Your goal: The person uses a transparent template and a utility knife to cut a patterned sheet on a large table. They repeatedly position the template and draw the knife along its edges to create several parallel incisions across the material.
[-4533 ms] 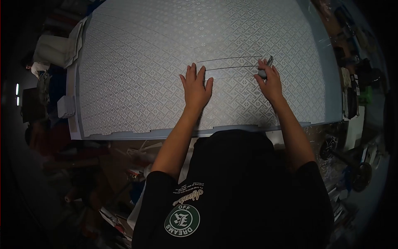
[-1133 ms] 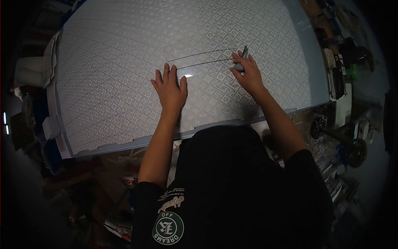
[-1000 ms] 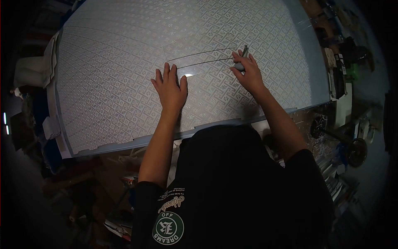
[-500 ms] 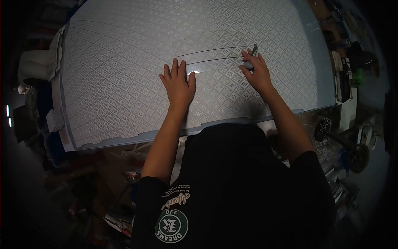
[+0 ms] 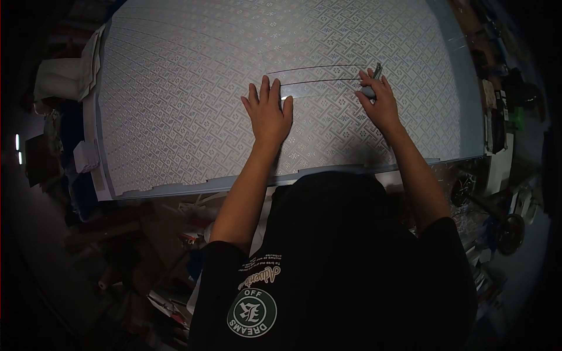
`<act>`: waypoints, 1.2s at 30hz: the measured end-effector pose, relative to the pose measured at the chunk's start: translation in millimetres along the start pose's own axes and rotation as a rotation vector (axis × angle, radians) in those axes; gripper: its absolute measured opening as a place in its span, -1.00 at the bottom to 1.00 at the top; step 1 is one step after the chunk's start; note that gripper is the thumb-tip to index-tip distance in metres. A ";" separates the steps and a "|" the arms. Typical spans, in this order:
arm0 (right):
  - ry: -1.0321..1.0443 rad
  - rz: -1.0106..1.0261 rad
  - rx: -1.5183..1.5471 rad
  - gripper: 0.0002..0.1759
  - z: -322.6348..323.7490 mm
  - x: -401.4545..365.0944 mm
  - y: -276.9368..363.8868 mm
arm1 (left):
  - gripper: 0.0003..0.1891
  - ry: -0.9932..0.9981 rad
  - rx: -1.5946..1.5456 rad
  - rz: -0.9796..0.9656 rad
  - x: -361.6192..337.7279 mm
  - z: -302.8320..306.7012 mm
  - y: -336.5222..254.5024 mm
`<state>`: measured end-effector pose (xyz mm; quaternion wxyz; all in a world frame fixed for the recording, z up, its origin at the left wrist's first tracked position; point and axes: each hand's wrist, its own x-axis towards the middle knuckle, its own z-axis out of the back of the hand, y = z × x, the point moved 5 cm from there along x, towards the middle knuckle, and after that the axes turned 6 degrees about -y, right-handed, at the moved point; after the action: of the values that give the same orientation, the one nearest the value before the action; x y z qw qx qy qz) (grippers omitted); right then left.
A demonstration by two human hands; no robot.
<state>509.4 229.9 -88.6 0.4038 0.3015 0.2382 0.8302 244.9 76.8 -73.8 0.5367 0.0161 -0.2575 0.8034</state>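
My left hand (image 5: 268, 117) lies with fingers spread on a silvery patterned sheet (image 5: 193, 111). Under and beside its fingertips is the left end of a clear strip with two dark lines (image 5: 322, 82). At the strip's right end, my right hand (image 5: 381, 104) has its fingers curled round a small grey tool (image 5: 369, 92), whose metal part points up past the fingers. How the fingertips meet the tool is partly hidden.
The sheet covers a large table with a grey-blue edge (image 5: 467, 117). White folded material (image 5: 61, 76) stands at the left. Dark round objects (image 5: 508, 233) and assorted clutter lie at the lower right. A wooden board lies below the table at the left.
The whole view has shifted, so the table and both hands appear farther right. Both hands keep nearly the same pose and place on the sheet.
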 end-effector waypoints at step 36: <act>0.002 -0.009 -0.006 -0.70 4.2 1.0 7.7 | -0.39 0.054 -0.004 0.019 1.1 -0.5 -2.1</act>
<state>507.8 227.0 -80.5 0.4083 0.2984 0.2376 0.8293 246.5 78.6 -73.1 0.5358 -0.0094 -0.2447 0.8080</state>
